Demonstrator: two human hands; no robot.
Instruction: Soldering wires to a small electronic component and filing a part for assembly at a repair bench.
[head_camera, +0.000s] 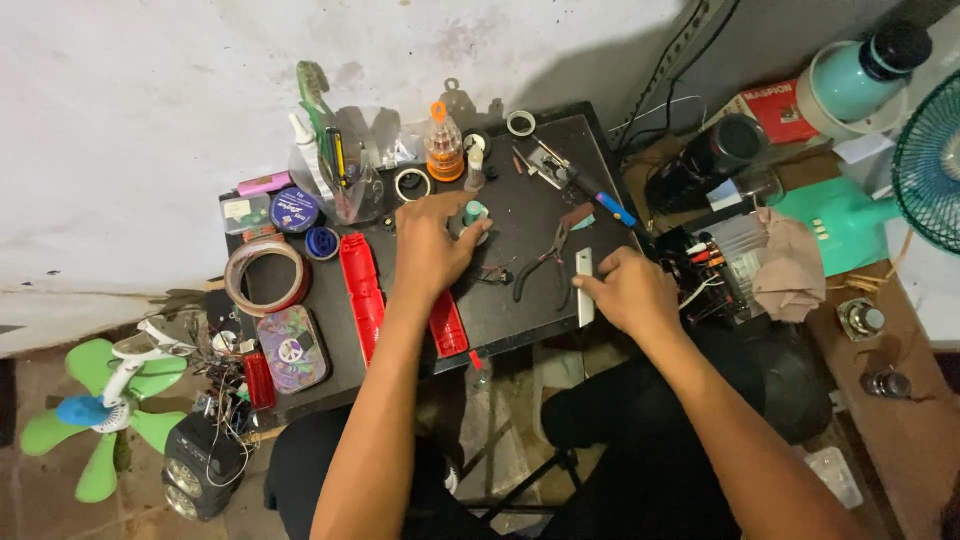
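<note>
near the middle of the frame, on a small black worktable (520, 300), the person's left hand (430, 245) is curled over a small teal-capped part (476, 212), fingers closed around it and pressing it toward the tabletop. right of centre, the right hand (625, 290) pinches a flat grey metal strip (584, 285) that lies upright along the table's lower right edge, thumb and fingers shut on it.

between the two hands lie dark-handled pliers (545, 265) with the handles spread, touched by neither hand, and a small tangle of wires (495, 272) just beside the left wrist. left of centre a long red plastic shell (362, 292) lies opened and set aside, with a second red piece (448, 322) under the left forearm. judging from that, the casing is already apart and the work looks to be mid-way: the small part is in hand, nothing is reassembled, and the red halves are not yet joined.

along the upper edge of the table stand an orange screwdriver-bit holder (443, 145), a clear cup of tools (350, 180) and rolls of tape (268, 272). at the lower left of the frame a green-bladed fan (100, 415) lies on the floor; at the right edge a teal fan (930, 160) stands. whether the teal-capped part is wired to anything under the palm cannot be told.
</note>
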